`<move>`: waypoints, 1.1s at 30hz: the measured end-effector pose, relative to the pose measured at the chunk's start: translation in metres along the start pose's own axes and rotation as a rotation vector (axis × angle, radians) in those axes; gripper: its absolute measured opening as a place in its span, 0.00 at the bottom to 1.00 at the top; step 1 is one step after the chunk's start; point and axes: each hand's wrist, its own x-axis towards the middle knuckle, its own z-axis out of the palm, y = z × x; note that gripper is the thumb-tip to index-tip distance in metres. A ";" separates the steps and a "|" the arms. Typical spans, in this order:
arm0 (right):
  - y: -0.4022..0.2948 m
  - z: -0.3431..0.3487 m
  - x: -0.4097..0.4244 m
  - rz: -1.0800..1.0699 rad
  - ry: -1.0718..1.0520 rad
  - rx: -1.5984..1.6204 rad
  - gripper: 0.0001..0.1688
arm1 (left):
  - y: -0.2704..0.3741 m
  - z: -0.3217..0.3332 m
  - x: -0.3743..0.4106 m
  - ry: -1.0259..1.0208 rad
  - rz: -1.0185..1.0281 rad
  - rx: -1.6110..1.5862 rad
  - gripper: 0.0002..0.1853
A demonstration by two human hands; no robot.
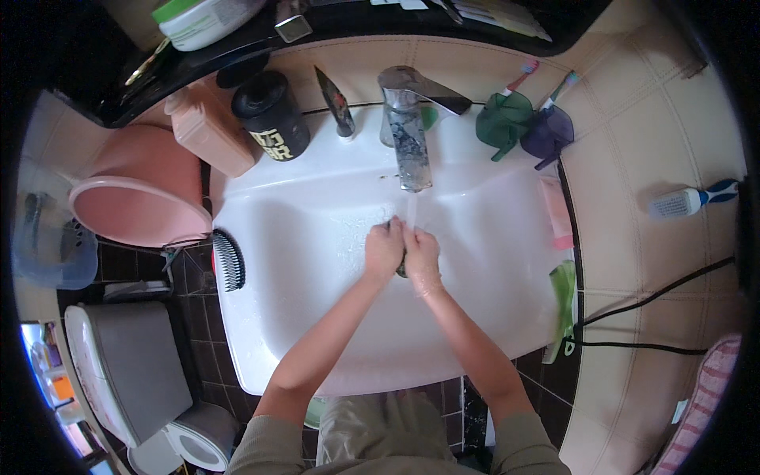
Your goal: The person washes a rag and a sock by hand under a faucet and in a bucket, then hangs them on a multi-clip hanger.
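Note:
Water runs from a metal basin faucet (411, 148) into a white washbasin (309, 261). Beneath the stream, my left hand (384, 246) and my right hand (423, 255) are close together with their fingers curled. A small dark thing shows between and below the hands, over the middle of the basin; whether it is held or is the drain, I cannot tell. Drops and splashes lie on the basin surface left of my left hand. The fingertips and palms are mostly hidden from above.
A black jar (271, 116), a pink bottle (211, 130) and a standing tube (336, 104) line the back ledge. Green (504, 122) and purple (547, 130) cups hold toothbrushes. A black comb-like brush (228, 260) lies on the left rim, green combs (561, 309) on the right.

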 end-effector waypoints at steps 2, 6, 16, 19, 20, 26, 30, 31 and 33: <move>-0.001 -0.013 0.012 0.153 -0.081 0.055 0.21 | 0.004 0.004 -0.014 -0.063 0.020 0.078 0.24; -0.024 0.002 -0.003 -0.051 -0.023 -0.032 0.22 | -0.026 -0.004 0.017 -0.017 0.031 0.072 0.24; -0.018 -0.042 0.008 0.687 -0.657 0.671 0.28 | 0.003 -0.033 -0.004 -0.624 -0.299 -0.334 0.23; 0.013 -0.060 0.025 0.344 -0.705 0.363 0.23 | 0.022 -0.053 0.001 -0.884 -0.319 -0.325 0.22; 0.015 -0.065 0.028 0.313 -0.678 0.266 0.21 | 0.015 -0.056 0.006 -0.881 -0.375 -0.312 0.21; -0.019 -0.078 0.036 0.184 -0.556 0.040 0.13 | -0.011 -0.070 0.014 -0.688 -0.191 -0.213 0.17; -0.010 -0.057 0.026 0.024 -0.268 0.239 0.12 | -0.030 -0.040 0.013 -0.468 -0.137 -0.373 0.16; -0.006 -0.046 0.022 -0.094 -0.245 0.246 0.12 | -0.036 -0.030 0.015 -0.358 -0.100 -0.331 0.17; -0.005 -0.029 0.007 -0.067 -0.259 0.115 0.12 | -0.046 -0.011 0.017 -0.137 -0.030 -0.244 0.21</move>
